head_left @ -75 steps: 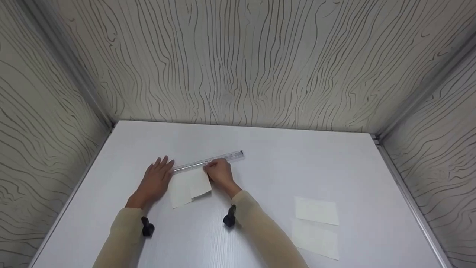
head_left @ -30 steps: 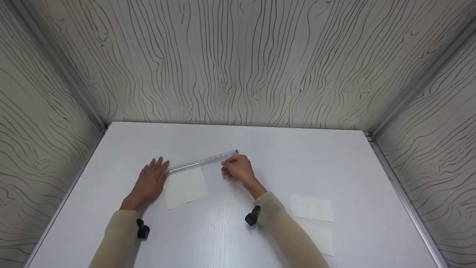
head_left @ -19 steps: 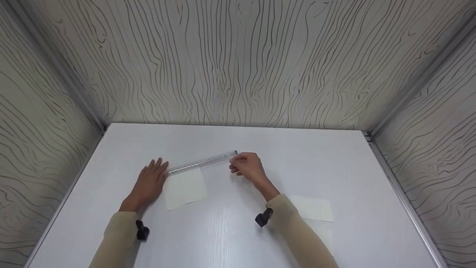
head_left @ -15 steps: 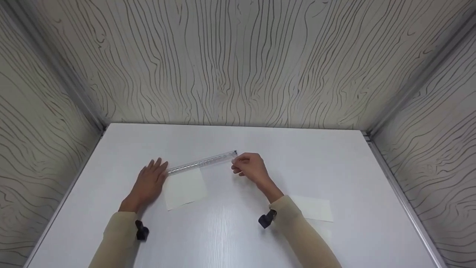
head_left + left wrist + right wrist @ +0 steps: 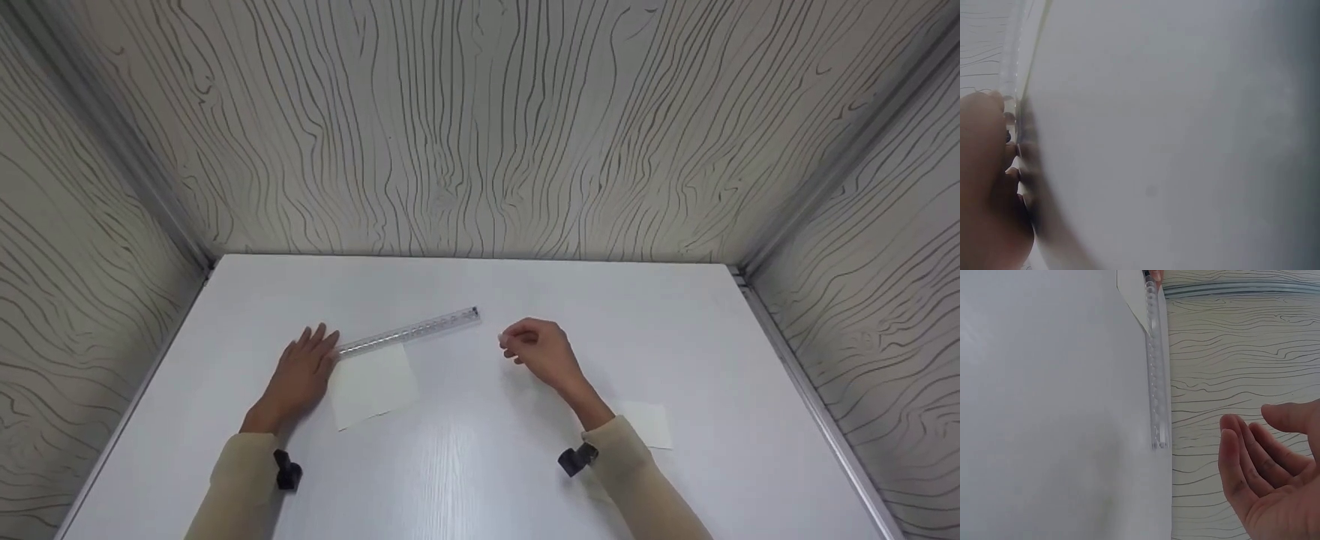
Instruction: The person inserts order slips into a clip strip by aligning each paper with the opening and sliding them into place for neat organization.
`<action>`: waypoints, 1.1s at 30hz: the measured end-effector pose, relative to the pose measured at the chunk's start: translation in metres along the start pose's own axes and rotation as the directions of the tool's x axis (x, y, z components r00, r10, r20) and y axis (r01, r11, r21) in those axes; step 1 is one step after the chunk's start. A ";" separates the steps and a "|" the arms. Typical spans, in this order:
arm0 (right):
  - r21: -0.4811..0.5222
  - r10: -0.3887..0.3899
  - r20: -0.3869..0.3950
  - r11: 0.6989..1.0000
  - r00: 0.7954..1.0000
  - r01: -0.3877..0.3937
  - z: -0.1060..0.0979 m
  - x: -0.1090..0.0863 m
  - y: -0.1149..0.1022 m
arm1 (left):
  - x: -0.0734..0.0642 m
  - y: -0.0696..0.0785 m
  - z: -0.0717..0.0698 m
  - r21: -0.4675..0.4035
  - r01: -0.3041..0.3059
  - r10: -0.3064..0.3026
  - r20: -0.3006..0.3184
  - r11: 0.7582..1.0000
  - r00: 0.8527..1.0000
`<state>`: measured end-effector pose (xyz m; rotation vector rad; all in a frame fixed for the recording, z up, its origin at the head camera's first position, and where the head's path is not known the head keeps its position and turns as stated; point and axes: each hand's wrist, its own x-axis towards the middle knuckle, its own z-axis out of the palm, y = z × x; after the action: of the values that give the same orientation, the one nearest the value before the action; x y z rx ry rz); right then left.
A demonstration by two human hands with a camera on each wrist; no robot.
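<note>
My left hand lies flat on the white table, fingers straight, its fingertips at the left end of a clear plastic ruler-like strip. In the left wrist view, the hand shows at the left edge. The strip slants up to the right, along the top edge of a cream paper sheet with a faint line down its middle. To the right of the strip, my right hand is raised above the table. Its fingers are loosely curled, the thumb apart, nothing between them in the right wrist view.
A second piece of cream paper lies at the right, partly behind my right forearm. A further piece is mostly hidden by that sleeve. Wood-patterned panels rise behind the table and at both sides.
My right hand has left the sheet's lifted right part, which now lies flat, and moved right past the strip's end. The thumb and fingers have parted. My left hand stays in place.
</note>
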<state>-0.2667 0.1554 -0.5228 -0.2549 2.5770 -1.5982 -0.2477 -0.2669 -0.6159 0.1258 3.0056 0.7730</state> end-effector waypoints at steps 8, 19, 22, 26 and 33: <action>-0.046 -0.040 -0.002 0.998 0.999 0.040 -0.028 -0.019 0.014 | 0.000 -0.003 0.005 0.005 -0.013 0.013 0.001 1.000 1.000; -0.133 -0.025 -0.001 0.991 1.000 0.025 -0.049 -0.048 0.038 | -0.002 -0.006 0.001 0.021 -0.023 0.023 0.023 0.999 0.999; -0.183 -0.037 -0.008 0.982 0.999 0.035 -0.055 -0.054 0.042 | -0.001 -0.005 -0.001 0.026 -0.031 0.030 0.030 0.999 0.999; -0.245 -0.064 0.015 0.967 0.998 0.066 -0.063 -0.059 0.046 | -0.001 -0.004 -0.003 0.053 -0.034 0.033 0.022 0.998 0.999; -0.313 -0.092 0.045 0.944 0.995 0.101 -0.077 -0.067 0.051 | 0.001 -0.002 -0.006 0.066 -0.047 0.046 0.016 0.997 0.999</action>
<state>-0.2186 0.2588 -0.5346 -0.4324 2.8273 -1.1886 -0.2490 -0.2716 -0.6111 0.2032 3.0255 0.6732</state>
